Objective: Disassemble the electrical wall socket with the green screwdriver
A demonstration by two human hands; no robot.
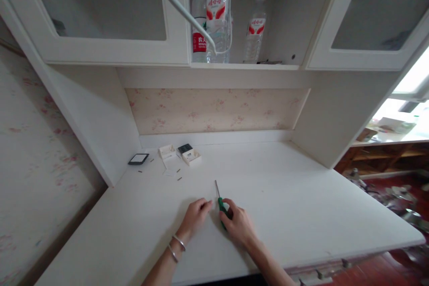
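My right hand (pixel 237 222) has its thumb and fingers around the green handle of a screwdriver (pixel 221 209), whose thin metal shaft points away from me over the white desk. Just left of it, my left hand (pixel 195 218) is closed, with its fingers curled in and the thumb side towards the screwdriver. What it holds, if anything, is too small or hidden to see. Two bracelets circle the left wrist. Farther back lie an opened white case (pixel 167 152), a white box with a black part (pixel 191 155), a black-framed piece (pixel 138 159) and several small dark bits (pixel 179 178).
The white desktop (pixel 284 196) spreads around both hands, with a side panel at each end. Overhead, a cabinet shelf (pixel 244 66) carries plastic bottles (pixel 217 13). A pale cable or tube (pixel 181 6) hangs down in front of it. Metal items (pixel 402 192) lie beyond the right edge.
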